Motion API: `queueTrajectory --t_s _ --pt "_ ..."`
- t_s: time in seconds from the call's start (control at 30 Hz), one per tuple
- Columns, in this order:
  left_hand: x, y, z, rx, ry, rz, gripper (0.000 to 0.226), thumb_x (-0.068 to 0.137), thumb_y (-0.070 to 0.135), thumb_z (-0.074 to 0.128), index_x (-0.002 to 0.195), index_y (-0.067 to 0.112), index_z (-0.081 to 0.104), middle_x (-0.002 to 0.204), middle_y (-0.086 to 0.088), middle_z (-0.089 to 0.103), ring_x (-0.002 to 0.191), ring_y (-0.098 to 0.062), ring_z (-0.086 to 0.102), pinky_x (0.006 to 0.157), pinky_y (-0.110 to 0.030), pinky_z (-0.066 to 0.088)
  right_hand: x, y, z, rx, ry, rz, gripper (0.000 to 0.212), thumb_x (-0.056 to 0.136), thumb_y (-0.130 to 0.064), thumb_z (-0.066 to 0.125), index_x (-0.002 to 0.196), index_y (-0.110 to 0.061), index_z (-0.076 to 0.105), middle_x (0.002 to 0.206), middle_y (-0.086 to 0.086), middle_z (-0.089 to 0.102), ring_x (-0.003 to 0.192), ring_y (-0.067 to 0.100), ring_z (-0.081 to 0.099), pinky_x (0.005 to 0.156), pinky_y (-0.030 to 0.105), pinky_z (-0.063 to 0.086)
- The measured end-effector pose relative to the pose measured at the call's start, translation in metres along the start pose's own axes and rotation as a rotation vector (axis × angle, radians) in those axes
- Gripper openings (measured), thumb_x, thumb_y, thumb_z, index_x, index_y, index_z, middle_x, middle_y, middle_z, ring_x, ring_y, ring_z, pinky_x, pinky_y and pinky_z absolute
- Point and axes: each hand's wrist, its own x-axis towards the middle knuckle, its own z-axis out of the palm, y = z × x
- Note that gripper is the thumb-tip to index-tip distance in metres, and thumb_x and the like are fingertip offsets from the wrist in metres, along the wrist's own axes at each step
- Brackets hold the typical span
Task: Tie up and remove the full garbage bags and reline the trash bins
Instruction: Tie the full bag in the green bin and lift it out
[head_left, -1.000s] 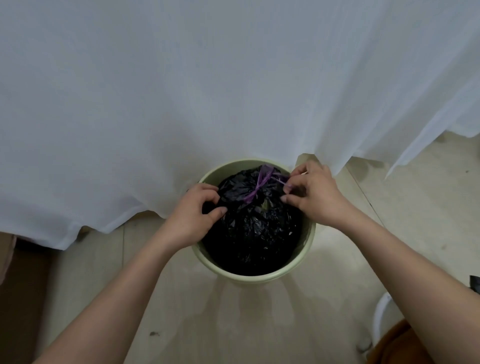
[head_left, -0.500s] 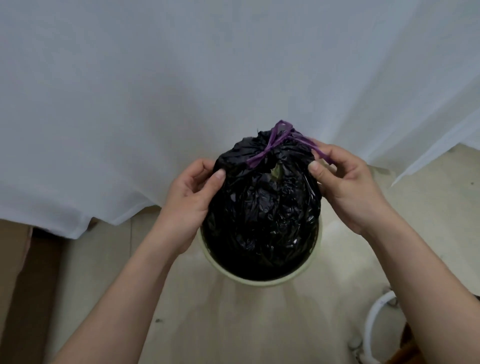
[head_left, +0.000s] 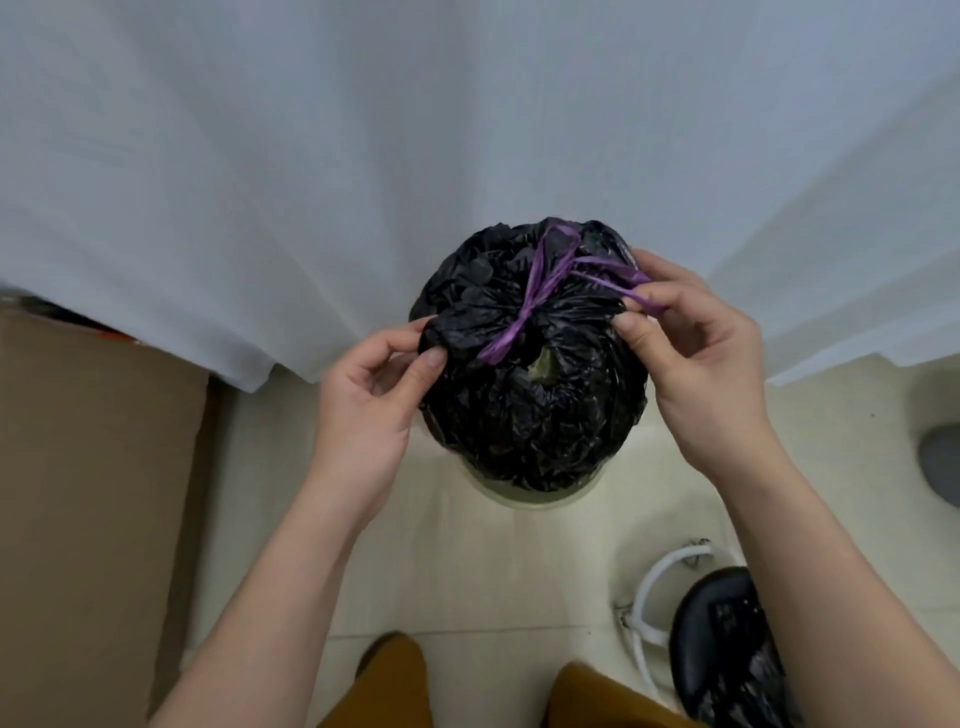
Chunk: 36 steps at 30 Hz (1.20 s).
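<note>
head view: the left hand (head_left: 363, 410) pinches the black bag (head_left: 530, 374), the right hand (head_left: 701, 364) pinches its purple string (head_left: 613, 278), sharing the weight as it hangs above the bin (head_left: 524, 496).

The single camera is sitting on my head, looking forward and steeply down at the floor (head_left: 519, 571) in front of me. It is hanging close above my two hands, so my forearms are running in from the bottom edge. The wide lens is bowing the white curtain (head_left: 363, 156) across the top. No second view is sharing this scene.
</note>
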Motion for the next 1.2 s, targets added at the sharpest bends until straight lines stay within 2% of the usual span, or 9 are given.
queueTrajectory --t_s 0.13,0.23,0.37,0.47,0.6,0.7,0.9,1.07,1.2 --pt "-0.047 0.060 -0.011 0.029 0.098 -0.017 0.010 0.075 0.015 0.069 0.085 0.012 0.068 0.110 -0.013 0.068 0.099 -0.018 0.065 0.094 -0.035 0.051 -0.017 -0.062 0.017 0.005 -0.074 0.081 0.022 0.083 -0.003 0.069 0.082 -0.024 0.066 0.121 0.002 0.062 0.124 0.023 0.056 0.106 0.033 0.042" --pt "-0.082 0.096 -0.026 0.076 0.185 -0.018 0.008 0.082 0.006 0.068 0.085 0.012 0.070 0.110 -0.008 0.070 0.097 -0.011 0.066 0.086 -0.023 0.051 -0.034 -0.101 0.035 0.043 -0.152 0.156 0.034 0.083 0.002 0.069 0.077 -0.032 0.068 0.101 -0.012 0.072 0.127 0.018 0.054 0.104 0.026 0.042" --pt "-0.132 0.138 -0.054 0.099 0.304 0.007 0.024 0.084 0.003 0.068 0.078 0.025 0.076 0.090 0.004 0.074 0.082 -0.005 0.066 0.074 -0.015 0.050 -0.056 -0.148 0.067 0.008 -0.265 0.202 0.040 0.080 0.003 0.072 0.069 -0.036 0.072 0.099 0.003 0.069 0.112 0.003 0.061 0.104 0.026 0.043" --pt "-0.169 0.165 -0.081 0.101 0.403 0.025 0.022 0.081 0.007 0.071 0.078 0.028 0.077 0.082 0.005 0.074 0.078 -0.007 0.067 0.071 -0.015 0.051 -0.074 -0.173 0.096 -0.022 -0.365 0.208 0.040 0.079 0.001 0.074 0.071 -0.039 0.073 0.098 -0.004 0.071 0.106 0.002 0.064 0.100 0.025 0.045" --pt "-0.212 0.191 -0.121 0.119 0.534 0.061 0.019 0.081 0.001 0.071 0.084 0.019 0.075 0.080 0.003 0.075 0.076 -0.006 0.068 0.070 -0.015 0.052 -0.098 -0.192 0.140 -0.072 -0.495 0.194 0.028 0.077 -0.010 0.076 0.075 -0.038 0.073 0.095 -0.016 0.073 0.114 0.013 0.062 0.106 0.035 0.044" --pt "-0.236 0.202 -0.161 0.150 0.598 0.087 0.017 0.080 0.001 0.073 0.087 0.017 0.074 0.079 0.006 0.075 0.072 -0.002 0.067 0.065 -0.011 0.050 -0.120 -0.198 0.183 -0.080 -0.535 0.211 0.014 0.072 -0.024 0.075 0.076 -0.038 0.072 0.098 -0.015 0.073 0.108 0.011 0.065 0.104 0.036 0.046" --pt "-0.271 0.213 -0.258 0.149 0.692 0.077 0.023 0.080 0.005 0.074 0.083 0.028 0.076 0.084 0.004 0.075 0.079 -0.005 0.069 0.066 -0.012 0.051 -0.162 -0.205 0.281 -0.074 -0.614 0.256 0.030 0.081 -0.004 0.073 0.074 -0.033 0.072 0.106 0.002 0.070 0.097 0.012 0.068 0.101 0.040 0.050" --pt "-0.296 0.234 -0.338 0.104 0.740 0.046 0.023 0.083 0.005 0.071 0.085 0.028 0.074 0.088 0.004 0.075 0.083 -0.006 0.069 0.069 -0.012 0.051 -0.192 -0.216 0.370 -0.067 -0.683 0.291 0.027 0.083 -0.004 0.072 0.073 -0.029 0.071 0.102 -0.007 0.073 0.113 0.019 0.064 0.103 0.048 0.047" --pt "-0.309 0.256 -0.393 0.095 0.815 0.064 0.020 0.083 0.004 0.070 0.084 0.024 0.073 0.088 0.004 0.074 0.082 -0.004 0.069 0.067 -0.010 0.050 -0.206 -0.226 0.438 -0.054 -0.757 0.303 0.026 0.083 -0.004 0.071 0.072 -0.028 0.070 0.100 -0.008 0.072 0.116 0.012 0.061 0.105 0.045 0.046"
